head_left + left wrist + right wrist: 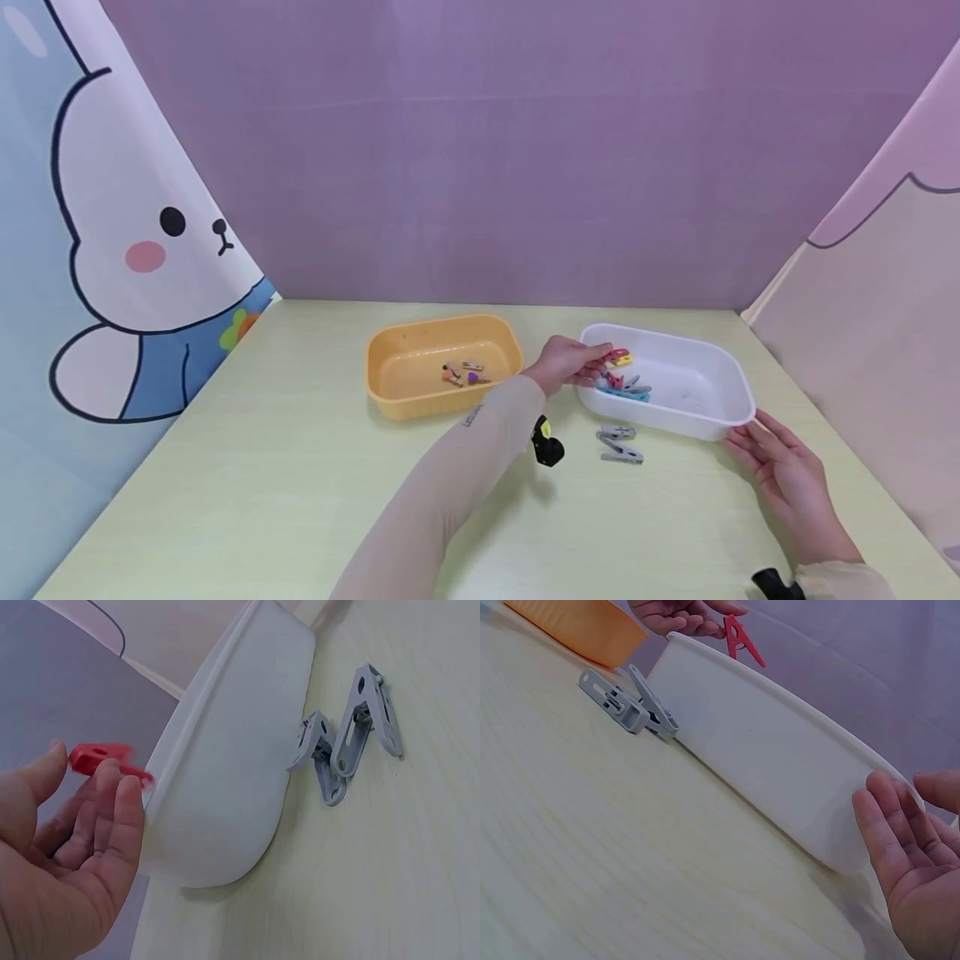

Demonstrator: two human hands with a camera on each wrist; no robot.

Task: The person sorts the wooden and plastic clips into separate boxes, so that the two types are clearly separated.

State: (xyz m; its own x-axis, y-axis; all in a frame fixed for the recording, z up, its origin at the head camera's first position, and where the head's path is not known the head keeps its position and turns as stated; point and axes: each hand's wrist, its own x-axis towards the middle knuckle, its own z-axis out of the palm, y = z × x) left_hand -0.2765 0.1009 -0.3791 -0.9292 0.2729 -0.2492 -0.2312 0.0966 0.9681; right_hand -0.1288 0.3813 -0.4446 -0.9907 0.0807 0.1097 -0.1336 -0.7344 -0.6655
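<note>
My left hand (566, 363) reaches over the left end of a white plastic basin (697, 375). Between its thumb and fingertips it pinches a red clothespin (94, 759), held above the rim. Inside the basin, below that hand, lie a teal clothespin (626, 395), a yellow one (624, 362) and other red and grey ones, partly overlapping. At the basin's near right corner, my right hand (787, 471) grips the rim, its fingers (885, 825) against the outer wall and the thumb over the edge. Two grey clothespins (367, 712) rest on the table in front of the basin.
To the left stands an orange-yellow basin (397, 408) holding several small clips (472, 366). Both basins sit on a pale wood-look table (225, 492). A purple cloth backdrop (465, 183) rises behind, with printed panels at either side.
</note>
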